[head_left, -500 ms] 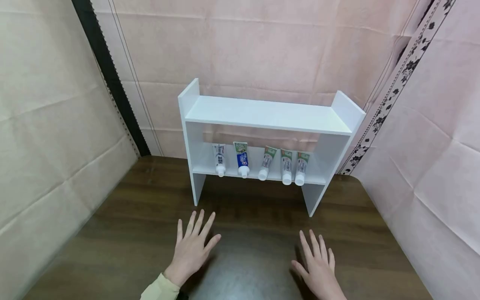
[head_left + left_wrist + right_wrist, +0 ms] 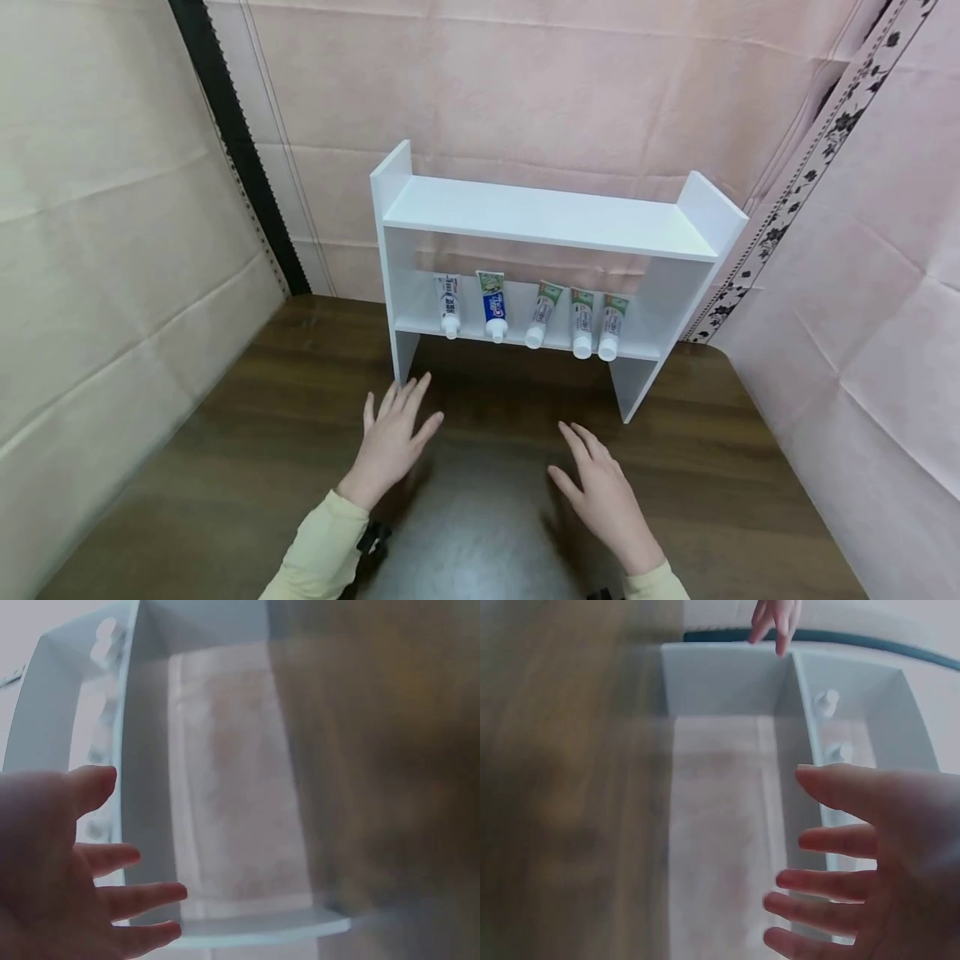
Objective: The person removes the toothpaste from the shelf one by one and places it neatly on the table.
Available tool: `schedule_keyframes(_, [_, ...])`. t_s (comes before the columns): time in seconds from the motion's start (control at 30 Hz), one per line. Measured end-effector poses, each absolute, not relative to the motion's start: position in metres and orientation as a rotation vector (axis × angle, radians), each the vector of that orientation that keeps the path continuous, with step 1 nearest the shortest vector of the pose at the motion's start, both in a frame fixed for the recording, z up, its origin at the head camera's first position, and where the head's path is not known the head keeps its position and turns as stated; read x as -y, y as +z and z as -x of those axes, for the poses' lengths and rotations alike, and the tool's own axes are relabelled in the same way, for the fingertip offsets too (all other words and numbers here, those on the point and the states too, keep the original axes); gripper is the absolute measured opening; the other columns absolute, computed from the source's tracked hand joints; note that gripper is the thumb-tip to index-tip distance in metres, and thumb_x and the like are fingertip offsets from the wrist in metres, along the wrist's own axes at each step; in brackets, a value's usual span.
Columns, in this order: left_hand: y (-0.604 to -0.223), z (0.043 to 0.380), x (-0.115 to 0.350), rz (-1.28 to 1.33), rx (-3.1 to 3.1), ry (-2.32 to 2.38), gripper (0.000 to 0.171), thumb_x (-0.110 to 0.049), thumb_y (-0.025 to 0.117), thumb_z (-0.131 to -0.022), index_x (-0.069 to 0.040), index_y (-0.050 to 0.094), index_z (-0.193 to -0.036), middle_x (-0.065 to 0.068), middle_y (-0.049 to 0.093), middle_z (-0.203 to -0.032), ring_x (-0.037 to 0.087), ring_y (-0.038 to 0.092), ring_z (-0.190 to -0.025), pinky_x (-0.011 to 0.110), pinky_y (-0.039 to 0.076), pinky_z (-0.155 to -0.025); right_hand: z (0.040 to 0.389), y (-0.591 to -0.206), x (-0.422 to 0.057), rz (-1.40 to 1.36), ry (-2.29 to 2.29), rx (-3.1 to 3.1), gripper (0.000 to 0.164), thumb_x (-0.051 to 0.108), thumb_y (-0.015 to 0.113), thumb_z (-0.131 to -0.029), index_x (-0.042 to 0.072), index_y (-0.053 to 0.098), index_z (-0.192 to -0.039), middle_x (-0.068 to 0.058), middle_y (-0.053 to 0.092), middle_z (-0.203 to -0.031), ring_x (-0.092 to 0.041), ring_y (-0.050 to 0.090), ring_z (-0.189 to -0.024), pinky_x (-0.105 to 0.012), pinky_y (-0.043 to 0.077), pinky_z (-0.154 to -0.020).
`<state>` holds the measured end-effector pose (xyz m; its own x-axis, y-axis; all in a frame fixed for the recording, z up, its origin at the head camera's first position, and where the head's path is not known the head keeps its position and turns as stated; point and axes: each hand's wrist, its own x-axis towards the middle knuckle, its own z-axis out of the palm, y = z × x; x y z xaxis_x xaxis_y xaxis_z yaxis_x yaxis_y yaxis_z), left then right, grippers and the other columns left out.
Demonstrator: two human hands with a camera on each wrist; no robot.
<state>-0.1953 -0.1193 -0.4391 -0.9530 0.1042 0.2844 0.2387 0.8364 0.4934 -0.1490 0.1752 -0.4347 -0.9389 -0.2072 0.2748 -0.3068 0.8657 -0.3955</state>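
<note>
A white two-tier shelf (image 2: 547, 215) stands at the back of the table, with several toothpaste tubes leaning in a row on its lower board, caps down and forward. One tube (image 2: 492, 304) is blue and green, the leftmost tube (image 2: 448, 304) is white with dark lettering, and the rightmost tube (image 2: 612, 325) has a green end. My left hand (image 2: 392, 446), fingers spread, is in front of the shelf's left leg, its fingertips overlapping the leg's foot in the head view. My right hand (image 2: 600, 492) is lower right of the tubes, fingers extended. Both hands hold nothing.
The brown wooden table (image 2: 247, 483) extends around the shelf. Pale cloth (image 2: 540, 92) hangs behind it, with more cloth (image 2: 97, 208) on the left and on the right. A dark strip (image 2: 240, 158) runs down the left corner, and a floral band (image 2: 810, 175) the right one.
Both hands have moved forward toward the shelf, the right one also leftward. More of both sleeves shows. The head view has shifted slightly, and the tubes keep their places on the shelf.
</note>
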Motion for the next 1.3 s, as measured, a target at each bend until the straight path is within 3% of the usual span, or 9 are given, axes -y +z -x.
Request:
schedule_keyframes(0.2, [-0.411,0.223,0.129,0.181,2.671,-1.006,0.071,-0.044,0.049,-0.100,-0.015,0.017,-0.156,0.018,0.025,-0.158,0.039,0.018,-0.147,0.066,0.008,-0.114,0.164,-0.410,-0.142,-0.529,0.615,2.772,0.056,0.031,0.066,-0.092,0.012,0.049,-0.142,-0.013,0.053,-0.138,-0.031,0.054,-0.124,-0.051,0.045,-0.100])
schedule_keyframes(0.37, [-0.392,0.248,0.128,0.098,2.504,-1.157,0.078,-0.040,0.051,-0.099,-0.017,0.005,-0.157,0.020,0.025,-0.152,0.038,0.027,-0.138,0.059,0.016,-0.112,0.186,-0.384,-0.106,-0.660,0.611,2.678,0.056,0.029,0.067,-0.092,0.017,0.047,-0.143,-0.010,0.053,-0.137,-0.027,0.057,-0.119,-0.047,0.050,-0.095])
schedule_keyframes(0.53, [-0.379,0.265,0.127,-0.020,2.337,-1.248,0.080,-0.033,0.056,-0.097,-0.018,0.005,-0.156,0.019,0.026,-0.148,0.038,0.030,-0.131,0.055,0.023,-0.103,0.208,-0.367,-0.074,-0.700,0.615,2.601,0.058,0.026,0.066,-0.092,0.016,0.044,-0.145,-0.011,0.052,-0.137,-0.027,0.059,-0.115,-0.046,0.052,-0.089])
schedule_keyframes(0.7, [-0.379,0.287,0.131,-0.033,2.274,-1.302,0.073,-0.029,0.053,-0.098,-0.025,0.008,-0.156,0.018,0.025,-0.149,0.038,0.033,-0.131,0.056,0.031,-0.104,0.228,-0.356,-0.050,-0.658,0.532,2.605,0.062,0.030,0.063,-0.094,0.012,0.038,-0.148,-0.015,0.056,-0.130,-0.026,0.064,-0.085,-0.040,0.053,-0.069])
schedule_keyframes(0.8, [-0.385,0.297,0.133,0.000,2.239,-1.377,0.069,-0.026,0.050,-0.100,-0.031,0.010,-0.156,0.018,0.028,-0.147,0.038,0.041,-0.130,0.057,0.040,-0.103,0.240,-0.352,-0.039,-0.606,0.482,2.648,0.065,0.033,0.062,-0.095,0.011,0.034,-0.149,-0.016,0.059,-0.122,-0.021,0.057,-0.063,-0.033,0.046,-0.052])
schedule_keyframes(0.9, [-0.394,0.305,0.136,0.023,2.196,-1.459,0.064,-0.023,0.046,-0.102,-0.034,0.012,-0.155,0.019,0.034,-0.146,0.038,0.046,-0.129,0.058,0.044,-0.100,0.253,-0.352,-0.029,-0.563,0.458,2.697,0.066,0.037,0.060,-0.095,0.012,0.032,-0.150,-0.017,0.063,-0.115,-0.017,0.049,-0.052,-0.029,0.037,-0.043])
schedule_keyframes(1.13, [-0.410,0.309,0.140,0.044,2.184,-1.452,0.058,-0.025,0.040,-0.104,-0.039,0.014,-0.154,0.017,0.041,-0.145,0.037,0.052,-0.123,0.058,0.046,-0.095,0.269,-0.358,-0.017,-0.487,0.462,2.711,0.063,0.041,0.059,-0.095,0.012,0.038,-0.147,-0.017,0.063,-0.102,-0.022,0.054,-0.053,-0.036,0.044,-0.047])
schedule_keyframes(1.3, [-0.414,0.310,0.140,0.042,2.156,-1.386,0.059,-0.027,0.040,-0.104,-0.045,0.012,-0.153,0.014,0.043,-0.146,0.037,0.055,-0.122,0.057,0.049,-0.091,0.268,-0.364,-0.012,-0.445,0.462,2.644,0.055,0.044,0.059,-0.094,0.009,0.046,-0.133,-0.013,0.059,-0.090,-0.021,0.057,-0.055,-0.035,0.045,-0.045])
